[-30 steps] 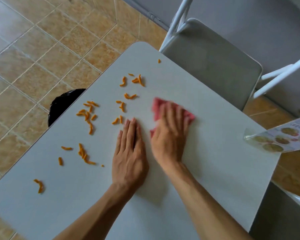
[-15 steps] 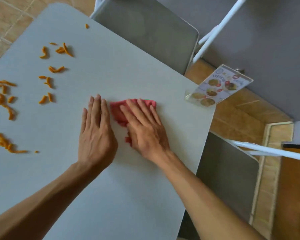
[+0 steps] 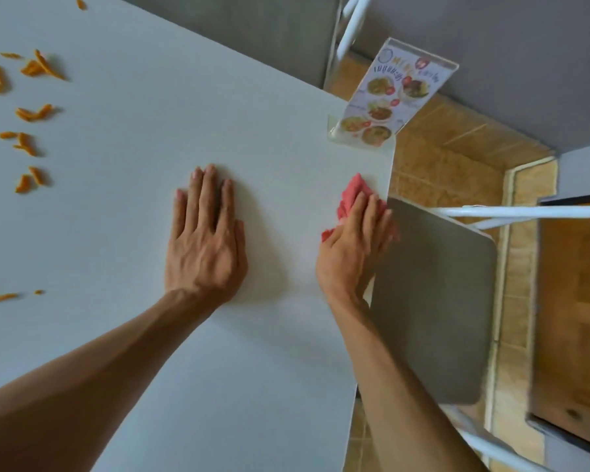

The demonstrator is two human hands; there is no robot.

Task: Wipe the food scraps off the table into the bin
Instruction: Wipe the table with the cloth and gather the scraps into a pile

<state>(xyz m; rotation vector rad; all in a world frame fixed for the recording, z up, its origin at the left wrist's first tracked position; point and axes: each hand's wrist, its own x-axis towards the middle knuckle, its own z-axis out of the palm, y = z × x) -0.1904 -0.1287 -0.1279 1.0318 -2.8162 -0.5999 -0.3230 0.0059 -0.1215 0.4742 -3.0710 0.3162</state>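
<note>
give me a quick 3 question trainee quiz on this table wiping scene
1. True or false: the right hand presses the pink cloth at the table's right edge.
2. What is the left hand doing? A) gripping the cloth B) lying flat and open on the table C) picking up scraps
3. Fill in: the orange food scraps lie to the ___ of both hands.

Key: 1 true; 2 B; 3 left
</note>
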